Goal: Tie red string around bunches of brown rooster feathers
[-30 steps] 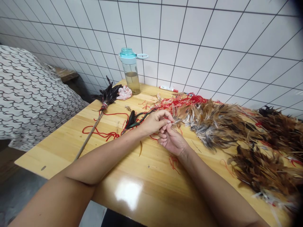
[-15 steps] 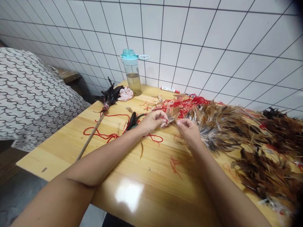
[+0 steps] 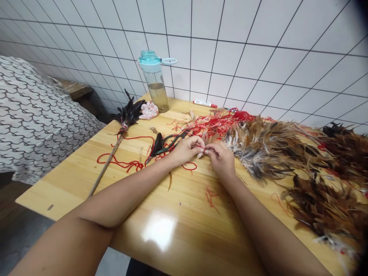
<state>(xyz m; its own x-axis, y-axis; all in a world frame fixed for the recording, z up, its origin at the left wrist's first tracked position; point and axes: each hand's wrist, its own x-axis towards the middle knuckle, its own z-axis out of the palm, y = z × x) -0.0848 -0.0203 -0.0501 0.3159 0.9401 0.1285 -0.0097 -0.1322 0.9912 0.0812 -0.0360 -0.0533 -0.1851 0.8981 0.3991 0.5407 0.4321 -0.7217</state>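
My left hand [image 3: 186, 148] and my right hand [image 3: 220, 158] meet over the wooden table [image 3: 161, 214], fingers pinched together on a small tuft of pale feathers [image 3: 201, 152] with red thread at it. Just behind them lies a tangle of red thread [image 3: 221, 120]. A long pile of brown and white feathers [image 3: 267, 147] spreads to the right of my right hand. Dark feathers [image 3: 159, 145] and loose red thread [image 3: 123, 164] lie left of my left hand.
A stick with black feathers tied at its tip [image 3: 120, 132] lies at the left. A clear bottle with a teal lid [image 3: 154, 82] stands by the tiled wall, beside pink cloth [image 3: 148, 110] and a red marker [image 3: 204, 104]. Darker feathers [image 3: 324, 207] fill the right. Patterned fabric [image 3: 37, 119] is at far left.
My right hand has come up from the table, reached toward the feather pile, then drawn back to meet my left hand. Both now pinch the small tuft together.
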